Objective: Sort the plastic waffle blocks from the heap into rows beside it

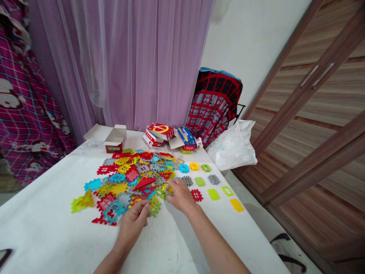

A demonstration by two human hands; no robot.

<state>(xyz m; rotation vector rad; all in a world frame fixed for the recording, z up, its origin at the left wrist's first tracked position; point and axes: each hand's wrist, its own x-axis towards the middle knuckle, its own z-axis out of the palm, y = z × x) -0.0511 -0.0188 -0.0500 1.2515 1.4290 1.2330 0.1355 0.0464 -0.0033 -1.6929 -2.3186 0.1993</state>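
Partly laid out: ten pieces lie spaced apart; big heap remains jumbled. Left hand curls, grip unclear; right hand spreads fingers at heap.

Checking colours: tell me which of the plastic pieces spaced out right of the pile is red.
The toothed red plastic square just right of the right hand; the other spaced-out pieces are blue, yellow, green or grey.

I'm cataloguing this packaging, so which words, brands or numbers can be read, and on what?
No text is legible.
Red box with yellow ring: print too small and blurred.
Blue box: pale lettering, too small.
Open box at left: green label, too blurred.
White bag: faint marks, unreadable.
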